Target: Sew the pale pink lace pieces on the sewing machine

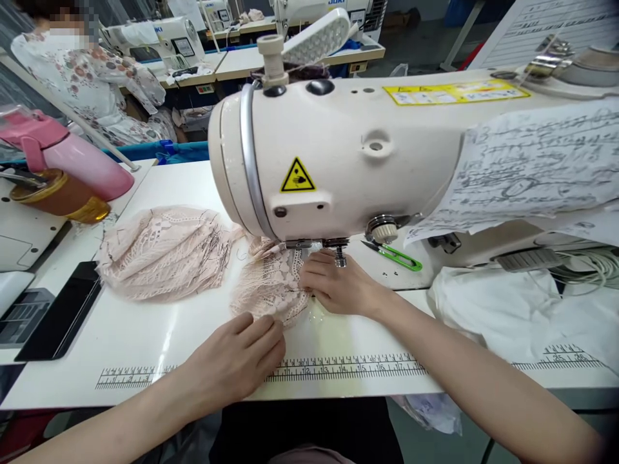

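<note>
A pale pink lace piece [271,290] lies on the white table under the presser foot [314,246] of a cream sewing machine [338,154]. My left hand [236,361] rests on the near edge of the lace, fingers curled and pressing it down. My right hand [338,283] lies just in front of the presser foot, fingers bent and pinching the lace's right edge. A second heap of the same pink lace [164,251] sits to the left of the machine head.
Green-handled thread snips [394,256] lie right of the needle. A black phone [62,309] and a pink bottle [72,161] sit at the left. White cloth [507,309] and printed paper [532,167] crowd the right. Another person [91,77] works behind.
</note>
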Action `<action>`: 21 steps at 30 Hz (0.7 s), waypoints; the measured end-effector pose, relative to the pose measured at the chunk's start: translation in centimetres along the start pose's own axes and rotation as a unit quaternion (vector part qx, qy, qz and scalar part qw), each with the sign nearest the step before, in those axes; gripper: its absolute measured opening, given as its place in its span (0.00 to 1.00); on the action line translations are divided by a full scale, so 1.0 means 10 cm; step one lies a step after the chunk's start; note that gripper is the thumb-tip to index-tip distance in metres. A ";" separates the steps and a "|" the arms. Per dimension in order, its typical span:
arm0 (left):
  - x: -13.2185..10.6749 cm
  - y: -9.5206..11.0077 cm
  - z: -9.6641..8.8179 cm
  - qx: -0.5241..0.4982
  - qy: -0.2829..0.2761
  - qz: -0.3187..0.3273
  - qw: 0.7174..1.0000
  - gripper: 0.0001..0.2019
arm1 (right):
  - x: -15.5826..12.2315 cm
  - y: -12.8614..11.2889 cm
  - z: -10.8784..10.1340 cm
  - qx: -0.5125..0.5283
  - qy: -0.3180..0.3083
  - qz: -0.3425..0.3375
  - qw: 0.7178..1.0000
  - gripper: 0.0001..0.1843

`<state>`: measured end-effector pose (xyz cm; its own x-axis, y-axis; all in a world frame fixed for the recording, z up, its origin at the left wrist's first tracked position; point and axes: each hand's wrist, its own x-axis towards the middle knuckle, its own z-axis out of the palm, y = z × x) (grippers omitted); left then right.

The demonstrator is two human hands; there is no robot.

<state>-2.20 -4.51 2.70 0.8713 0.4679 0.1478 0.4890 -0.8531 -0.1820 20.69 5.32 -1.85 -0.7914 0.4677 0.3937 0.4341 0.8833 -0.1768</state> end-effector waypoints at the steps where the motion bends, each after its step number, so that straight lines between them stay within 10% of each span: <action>1: -0.04 0.02 0.03 0.028 0.015 0.000 1.000 0.09 | 0.00 0.00 -0.01 0.008 -0.004 0.001 1.000 0.11; 8: -0.11 -0.03 -0.01 -0.045 0.041 -0.162 0.985 0.10 | 0.01 0.02 -0.05 0.068 0.002 -0.004 0.998 0.09; 17: -0.20 0.05 -0.03 0.078 0.003 -0.027 0.997 0.13 | 0.03 0.01 -0.04 0.089 0.029 -0.013 0.996 0.07; 21: -0.17 0.02 -0.03 0.012 0.040 -0.106 0.994 0.09 | 0.02 0.02 -0.06 0.067 0.032 -0.025 0.997 0.07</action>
<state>-3.60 -5.60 2.72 0.7438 0.6153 0.2611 0.6621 -0.7317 -0.1620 20.91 5.52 -1.23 -0.7794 0.4236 0.4616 0.3295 0.9038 -0.2731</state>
